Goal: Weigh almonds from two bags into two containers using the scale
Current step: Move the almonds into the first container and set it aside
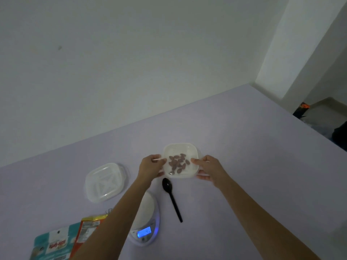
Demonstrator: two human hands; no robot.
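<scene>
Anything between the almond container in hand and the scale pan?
Only the person's own left forearm, which crosses above the scale pan. The black spoon lies right of the pan, not on it. Nothing else visible between the container and the pan.

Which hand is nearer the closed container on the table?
Left. The left hand holds the open container on the side facing the closed container; the right hand holds its far side.

On my feed I see the left forearm and right forearm bare down to the frame's lower edge; the left hand and right hand are bare too; finer detail is too blurred.
</scene>
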